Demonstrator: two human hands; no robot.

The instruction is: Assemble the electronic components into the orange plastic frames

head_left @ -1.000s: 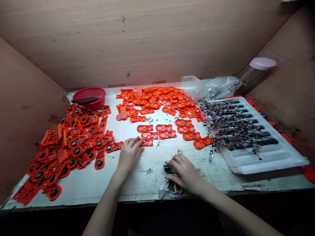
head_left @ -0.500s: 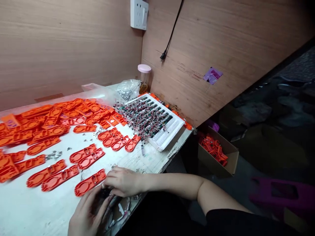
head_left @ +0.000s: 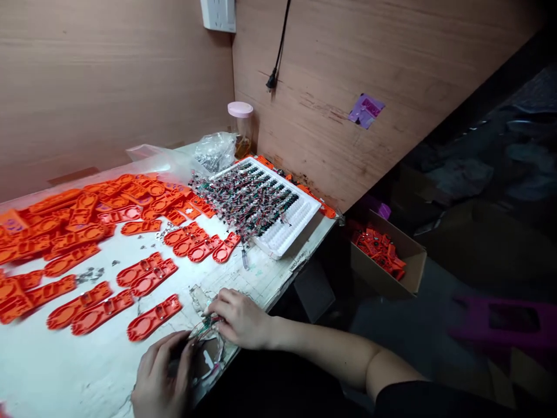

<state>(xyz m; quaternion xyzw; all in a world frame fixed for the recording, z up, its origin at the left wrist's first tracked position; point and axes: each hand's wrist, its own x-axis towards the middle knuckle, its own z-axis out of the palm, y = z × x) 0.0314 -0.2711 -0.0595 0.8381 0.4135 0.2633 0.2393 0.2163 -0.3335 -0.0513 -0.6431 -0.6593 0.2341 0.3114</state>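
Observation:
My right hand (head_left: pixel 243 320) is closed at the table's front edge, its fingertips on a small green piece with thin wires (head_left: pixel 208 325). Just to its left, my left hand (head_left: pixel 163 368) curls with thumb and fingers bent around a dark gap; its fingertips are near the same wires, and what they hold is too small to make out. An orange plastic shell (head_left: pixel 154 317) lies just beyond my left hand. Other orange shells (head_left: pixel 102 312) lie farther left. A white ribbed tray (head_left: pixel 289 229) bears many wired parts (head_left: pixel 248 200).
A heap of orange shells (head_left: pixel 82 209) covers the table's back left. A clear bag (head_left: pixel 215 152) and a pink-lidded jar (head_left: pixel 241 125) stand at the back corner. Beyond the right edge is a cardboard box (head_left: pixel 387 273) of orange parts. A screwdriver (head_left: pixel 245 259) lies before the tray.
My hands have moved apart, the right one shifting right; wires and a green piece now show between them. The view has shifted slightly.

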